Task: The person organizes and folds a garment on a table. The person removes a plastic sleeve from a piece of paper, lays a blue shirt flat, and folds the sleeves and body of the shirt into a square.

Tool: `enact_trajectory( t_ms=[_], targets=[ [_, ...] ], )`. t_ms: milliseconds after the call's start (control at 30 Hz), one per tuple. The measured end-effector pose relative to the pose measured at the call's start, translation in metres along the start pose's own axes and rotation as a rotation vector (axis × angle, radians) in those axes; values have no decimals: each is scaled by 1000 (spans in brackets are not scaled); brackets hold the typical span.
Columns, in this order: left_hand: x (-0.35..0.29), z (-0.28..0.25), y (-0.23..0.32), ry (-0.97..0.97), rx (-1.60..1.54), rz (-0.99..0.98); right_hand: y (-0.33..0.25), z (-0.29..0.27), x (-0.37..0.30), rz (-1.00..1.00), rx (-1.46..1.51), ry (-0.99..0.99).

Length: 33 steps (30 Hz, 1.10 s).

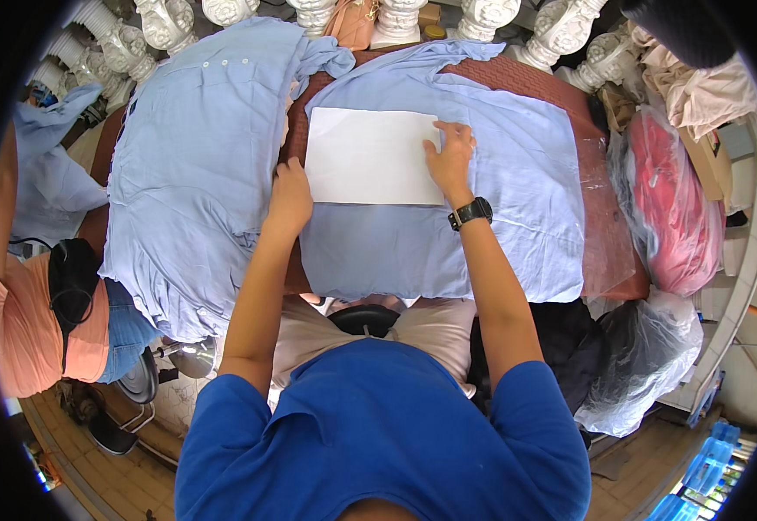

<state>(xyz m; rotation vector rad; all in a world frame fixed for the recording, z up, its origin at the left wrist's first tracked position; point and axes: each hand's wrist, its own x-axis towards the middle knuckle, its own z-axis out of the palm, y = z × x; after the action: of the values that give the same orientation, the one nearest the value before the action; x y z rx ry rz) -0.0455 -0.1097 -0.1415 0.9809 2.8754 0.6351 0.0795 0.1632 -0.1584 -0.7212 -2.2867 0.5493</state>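
A white rectangular sheet (370,156), looking like paper or thin card, lies flat on a light blue garment (526,191) spread over the table. My right hand (453,156), with a black watch at the wrist, rests on the sheet's right edge, thumb and fingers apart. Beside the sheet's left edge is my left hand (290,195), its fingers curled closed; what they grip, if anything, is hidden. Left of that hand, a pile of light blue shirts (196,148) with small buttons covers the table and drapes over its front edge.
The table has a reddish-brown cover (535,82). White carved balusters (396,22) line the far side. At right lie a plastic-wrapped red bundle (669,200) and a clear plastic bag (647,365). A person in an orange top (26,321) is close at left.
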Motion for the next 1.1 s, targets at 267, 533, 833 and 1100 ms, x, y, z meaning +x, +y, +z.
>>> enact_trajectory(
  t_ms=[267,533,833,1100],
  targets=[
    [-10,-4,-10,-45,-30,-95,-68,63,25,-530,-22,-307],
    [-12,7,-23,70,64,-90,-74,98,11,-471,-2,-328],
    [125,23,-1,339,-135,205,-73,98,11,-474,-21,-316],
    [171,61,-34,249,-421,55,-71,94,9,-467,-41,-329]
  ],
)
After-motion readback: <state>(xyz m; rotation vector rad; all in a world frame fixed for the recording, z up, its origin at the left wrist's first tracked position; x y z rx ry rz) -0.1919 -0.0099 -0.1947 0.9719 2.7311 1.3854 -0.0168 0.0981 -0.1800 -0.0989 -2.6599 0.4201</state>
